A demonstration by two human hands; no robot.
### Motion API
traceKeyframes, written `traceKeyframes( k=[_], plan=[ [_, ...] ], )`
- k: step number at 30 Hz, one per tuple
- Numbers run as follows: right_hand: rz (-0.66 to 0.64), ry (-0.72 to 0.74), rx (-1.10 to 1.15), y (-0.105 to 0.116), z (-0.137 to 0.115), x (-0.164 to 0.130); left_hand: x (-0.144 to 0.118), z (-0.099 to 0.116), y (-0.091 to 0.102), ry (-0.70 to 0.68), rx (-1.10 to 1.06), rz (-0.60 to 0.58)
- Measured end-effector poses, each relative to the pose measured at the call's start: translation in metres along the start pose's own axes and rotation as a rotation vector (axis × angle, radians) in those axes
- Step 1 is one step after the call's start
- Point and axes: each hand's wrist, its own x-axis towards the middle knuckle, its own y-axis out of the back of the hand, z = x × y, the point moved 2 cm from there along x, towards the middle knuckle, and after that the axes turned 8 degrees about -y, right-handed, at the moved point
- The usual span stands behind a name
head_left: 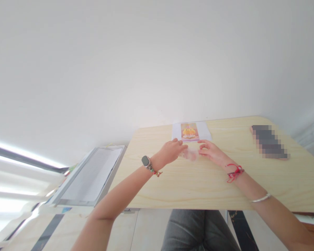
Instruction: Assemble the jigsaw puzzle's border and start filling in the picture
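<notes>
Biggest thing in shot is the pale wood-grain laminate worktop (199, 181) filling the lower middle and right of the frame, flat and smooth with a matte look. Left of it, lower left of the frame, sits a shallow white tray holding a stack of printed paper (90, 176).

Far right on the worktop is a flat dark oblong object (269, 142), too blurred to identify. At the back edge, centre frame, lies a white sheet with a colourful cartoon picture card (190, 131), thin and flat.

Just in front of it both hands meet over a small clear, slightly pinkish plastic sleeve (189, 154). The left hand (171, 150) and right hand (210, 151) each pinch an end, fingers curled onto it, the sleeve resting low at the worktop.

My guess: it's featherweight, floppy and slick, creases easily, so edges or corners are the spots to grip, gently.
</notes>
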Motion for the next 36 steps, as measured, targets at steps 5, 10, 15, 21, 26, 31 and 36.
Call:
traceKeyframes(
  k=[5, 10, 15, 21, 26, 31, 36],
  plan=[
    [0.071, 0.033, -0.034, 0.004, -0.001, 0.001, -0.002, 0.000, -0.003, 0.009, -0.017, 0.001],
    [0.128, 0.109, -0.246, 0.005, 0.004, 0.005, -0.002, -0.004, -0.006, 0.028, -0.074, 0.013],
    [0.173, 0.186, -0.420, 0.009, 0.009, 0.011, -0.002, -0.009, 0.004, -0.008, -0.107, 0.024],
    [0.255, 0.161, -0.451, 0.021, 0.003, 0.008, -0.006, -0.013, 0.025, -0.007, -0.012, 0.054],
    [0.260, 0.138, -0.437, 0.021, 0.000, 0.003, -0.003, -0.011, 0.034, -0.041, 0.048, -0.010],
    [0.258, 0.137, -0.450, 0.019, -0.001, 0.002, 0.000, -0.008, 0.037, -0.057, 0.092, -0.025],
    [0.266, 0.123, -0.448, 0.020, -0.001, 0.001, -0.003, -0.009, 0.042, -0.030, 0.101, 0.012]
  ],
)
